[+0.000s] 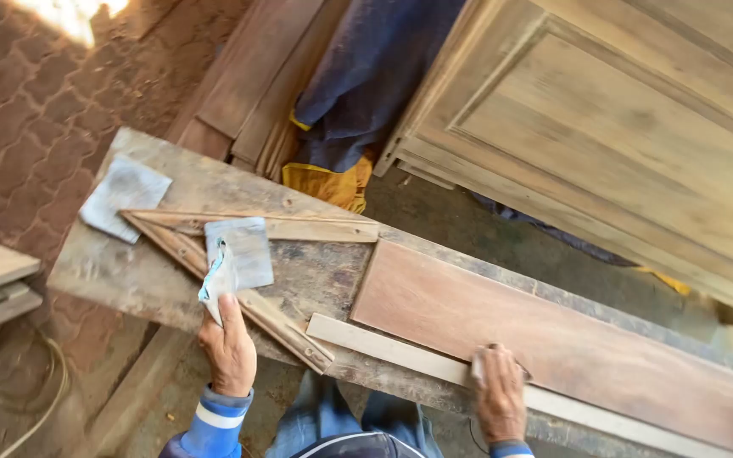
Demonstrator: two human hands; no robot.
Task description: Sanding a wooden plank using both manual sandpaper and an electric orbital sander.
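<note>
**A:** What are the fingers doing?

**B:** The left hand has its fingers pinched on a sheet of sandpaper, grey side up, one corner folded over the thumb so it seems to give a firm grip. The right hand has its fingers curled and pressed down on a small pad, probably another bit of sandpaper; I cannot tell how tightly, since the hand covers most of it.

**A:** What lies under the fingers?

**B:** Under the right fingers is a pale thin strip, and just beyond them a long reddish plank, both flat on the desk. The strip runs along the plank's near edge, touching or nearly so. Under the left fingers a moulded batten runs aslant, and the lifted sheet covers part of it.

**A:** And farther out?

**B:** Past the left fingers a second batten meets the first in a point, like a triangle. Beyond that, at the desk's far left end, a spare sheet lies flat, well apart. Beyond the right fingers, a big panelled door leans above the desk, with blue cloth and yellow cloth beside it. Brick paving shows to the left.
</note>
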